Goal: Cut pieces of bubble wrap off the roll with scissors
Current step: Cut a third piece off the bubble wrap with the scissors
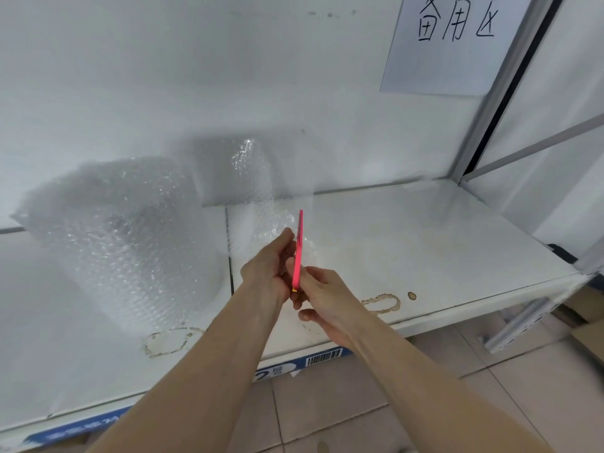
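**Hands closing on the pink scissors beside the loose wrap**

Both hands are meeting in front of us, over the front part of the white shelf [425,243]. Our right hand [327,299] is curling its fingers around the lower end of the pink scissors [298,253], which we are seeing edge-on, so we cannot tell whether the blades are apart. Our left hand [271,263] is closing against the same tool, fingertips pinched near its upper part; whether it is also gripping film we cannot tell.

Just beyond the fingers, a loose piece of bubble wrap [261,191] is lying on the shelf and rising against the wall. Further left, the big roll [124,240] is resting on the shelf, well apart from our hands.

We are judging the film as very light, soft and floppy, likely to buckle under the blades. Pinching it flat, close beside the cut line and pulled taut, should serve best. A handwritten paper sign [454,44] is hanging on the wall above.
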Demonstrator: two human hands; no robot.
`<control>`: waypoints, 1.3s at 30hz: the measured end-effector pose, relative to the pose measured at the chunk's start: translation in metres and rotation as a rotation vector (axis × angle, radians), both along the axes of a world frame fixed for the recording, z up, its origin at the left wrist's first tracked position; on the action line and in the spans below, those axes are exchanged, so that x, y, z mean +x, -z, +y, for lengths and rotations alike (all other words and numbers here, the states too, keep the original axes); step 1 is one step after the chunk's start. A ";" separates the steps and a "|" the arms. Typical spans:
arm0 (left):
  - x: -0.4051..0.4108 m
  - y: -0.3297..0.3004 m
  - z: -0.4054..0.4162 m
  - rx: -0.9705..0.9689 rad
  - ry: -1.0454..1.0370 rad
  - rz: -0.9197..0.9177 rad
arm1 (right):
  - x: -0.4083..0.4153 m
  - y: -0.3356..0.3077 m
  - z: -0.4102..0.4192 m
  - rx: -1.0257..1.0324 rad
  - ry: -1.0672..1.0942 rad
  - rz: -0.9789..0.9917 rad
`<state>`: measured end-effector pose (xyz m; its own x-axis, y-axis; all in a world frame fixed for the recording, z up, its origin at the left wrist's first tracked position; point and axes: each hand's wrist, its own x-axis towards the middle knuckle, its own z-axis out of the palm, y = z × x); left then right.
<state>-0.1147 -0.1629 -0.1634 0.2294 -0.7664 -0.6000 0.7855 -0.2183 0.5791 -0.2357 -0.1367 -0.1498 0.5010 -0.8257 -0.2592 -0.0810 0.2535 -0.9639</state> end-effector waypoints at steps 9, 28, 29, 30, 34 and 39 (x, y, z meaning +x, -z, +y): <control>-0.001 0.003 0.000 0.029 0.021 -0.131 | 0.001 -0.005 -0.005 0.010 0.031 -0.031; 0.001 -0.005 0.001 0.007 0.031 -0.126 | 0.004 -0.006 -0.004 -0.008 0.012 -0.012; 0.001 -0.005 0.001 0.002 0.033 -0.123 | 0.005 -0.006 -0.004 -0.011 0.013 -0.014; 0.001 -0.005 0.001 -0.001 0.032 -0.121 | 0.005 -0.005 -0.004 -0.013 0.014 -0.016; 0.001 -0.007 0.002 0.006 0.040 -0.140 | 0.006 -0.004 -0.003 -0.023 0.003 -0.015; -0.002 -0.008 0.004 0.030 0.028 -0.157 | 0.004 -0.009 -0.005 0.010 0.009 -0.029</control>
